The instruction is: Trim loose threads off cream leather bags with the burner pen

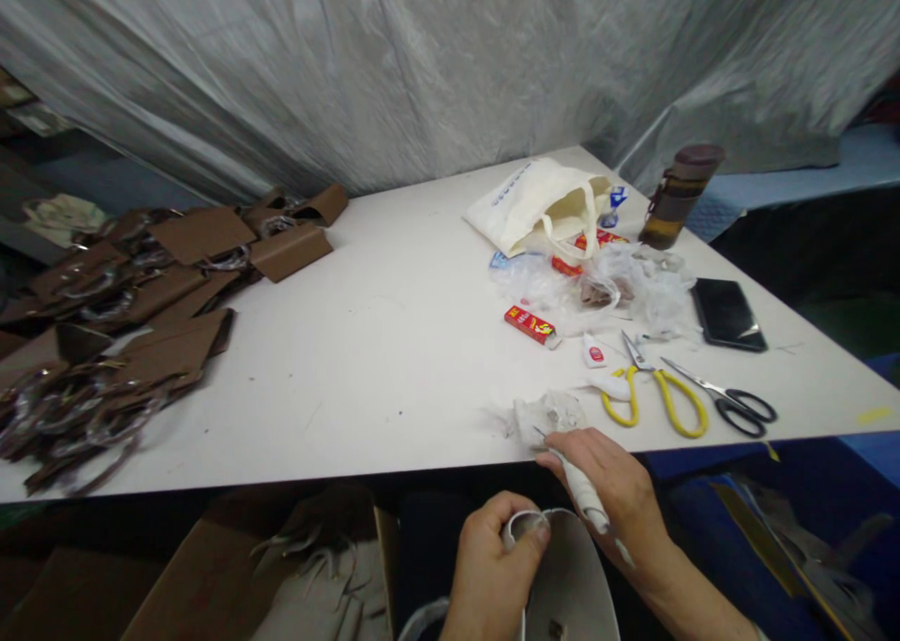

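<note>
At the table's front edge my right hand (608,482) is closed around a slim tool wrapped in white (583,491). Its thin dark tip points at a crumpled whitish wad (548,416) on the table; whether it touches is hard to tell. My left hand (498,561), lower and further left, pinches a whitish looped strap (526,523) between thumb and fingers. This belongs to a pale grey bag-like piece (569,575), held below the table's edge and partly hidden by my hand. Yellow-handled scissors (665,397) and black-handled scissors (742,407) lie right of the wad.
Brown bags (175,285) with plastic-wrapped handles pile up on the left of the white table (366,341). A cream tote (527,205), clear plastic, a red box (531,325), a bottle (679,196) and a phone (728,314) lie right. Below stands a carton (203,566).
</note>
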`<state>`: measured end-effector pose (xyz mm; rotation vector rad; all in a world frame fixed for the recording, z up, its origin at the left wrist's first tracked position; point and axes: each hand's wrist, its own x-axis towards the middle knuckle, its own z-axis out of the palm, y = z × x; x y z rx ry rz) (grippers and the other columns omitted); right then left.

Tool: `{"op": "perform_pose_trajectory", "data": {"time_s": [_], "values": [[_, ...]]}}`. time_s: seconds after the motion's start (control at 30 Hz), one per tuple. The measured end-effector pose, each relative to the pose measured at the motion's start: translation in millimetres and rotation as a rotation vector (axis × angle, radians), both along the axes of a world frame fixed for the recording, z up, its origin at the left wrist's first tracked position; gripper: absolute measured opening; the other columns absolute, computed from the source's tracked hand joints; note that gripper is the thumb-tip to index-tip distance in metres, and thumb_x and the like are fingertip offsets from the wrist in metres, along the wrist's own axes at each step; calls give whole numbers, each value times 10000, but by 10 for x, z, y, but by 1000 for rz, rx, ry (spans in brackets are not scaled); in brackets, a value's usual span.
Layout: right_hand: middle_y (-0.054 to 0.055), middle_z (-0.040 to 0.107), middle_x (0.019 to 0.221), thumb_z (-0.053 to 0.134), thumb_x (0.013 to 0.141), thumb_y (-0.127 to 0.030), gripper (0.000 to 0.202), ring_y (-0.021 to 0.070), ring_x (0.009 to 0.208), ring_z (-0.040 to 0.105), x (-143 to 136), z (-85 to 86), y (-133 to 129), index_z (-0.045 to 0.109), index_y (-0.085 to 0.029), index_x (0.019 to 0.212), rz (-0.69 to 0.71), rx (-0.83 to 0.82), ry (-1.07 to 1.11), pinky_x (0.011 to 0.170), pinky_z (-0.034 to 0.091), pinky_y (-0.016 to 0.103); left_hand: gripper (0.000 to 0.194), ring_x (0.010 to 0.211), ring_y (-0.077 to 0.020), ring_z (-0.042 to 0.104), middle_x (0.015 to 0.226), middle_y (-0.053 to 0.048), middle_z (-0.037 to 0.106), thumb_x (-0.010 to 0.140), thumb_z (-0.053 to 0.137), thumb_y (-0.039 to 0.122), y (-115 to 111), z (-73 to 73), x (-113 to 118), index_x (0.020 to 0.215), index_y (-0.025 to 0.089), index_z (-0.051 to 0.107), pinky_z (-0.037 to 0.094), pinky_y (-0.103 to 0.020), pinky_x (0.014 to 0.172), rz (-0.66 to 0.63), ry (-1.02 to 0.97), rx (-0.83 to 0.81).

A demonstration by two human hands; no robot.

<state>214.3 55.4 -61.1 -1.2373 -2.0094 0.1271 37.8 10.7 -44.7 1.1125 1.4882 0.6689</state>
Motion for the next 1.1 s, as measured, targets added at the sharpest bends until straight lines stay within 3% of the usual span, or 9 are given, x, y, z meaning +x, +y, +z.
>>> {"op": "perform_pose_trajectory", "data": {"time_s": [0.27, 0.47, 0.53, 0.63, 0.77, 1.1], "values": [[72, 672, 789, 530, 1086, -309, 240, 243, 767, 589, -89, 54, 101, 681, -154, 980, -15, 19, -79, 732, 409, 362, 111, 672, -164, 518, 696, 4, 617, 801, 687, 259, 37, -24, -59, 810, 157, 727, 399, -264, 633, 14, 6, 3], [59, 708, 855, 552, 1081, -344, 213, 223, 802, 622, 36, 51, 64, 673, -179, 1022, 33, -35, 116, 761, 448, 340, 111, 704, -180, 565, 741, -18, 671, 796, 695, 243, 65, -57, -80, 828, 160, 763, 424, -271, 661, 8, 11, 3], [40, 698, 835, 530, 1086, -387, 253, 202, 775, 629, 96, 41, -8, 671, -201, 989, 25, -125, 309, 746, 470, 319, 122, 694, -179, 561, 732, -19, 672, 796, 707, 251, 68, -65, -73, 845, 158, 770, 423, -272, 654, 3, 6, -17], [3, 640, 713, 459, 1100, -438, 364, 169, 667, 614, 160, 8, -125, 652, -217, 884, 0, -443, 625, 646, 479, 275, 125, 680, -176, 551, 712, -19, 665, 791, 719, 246, 74, -60, -50, 849, 151, 776, 415, -271, 644, -7, 14, -45], [-2, 612, 656, 476, 1072, -520, 444, 165, 635, 596, 188, -63, -212, 658, -205, 818, 56, -754, 782, 617, 469, 265, 102, 672, -172, 538, 703, -18, 656, 773, 719, 221, 80, -21, -5, 813, 145, 775, 406, -271, 639, -33, 39, -64], [6, 594, 659, 477, 1040, -613, 529, 171, 650, 568, 219, -89, -211, 648, -192, 768, 77, -841, 745, 638, 431, 284, 115, 691, -176, 542, 725, -21, 660, 761, 704, 232, 67, -21, 45, 814, 154, 770, 400, -279, 657, -88, 58, -66]]}}
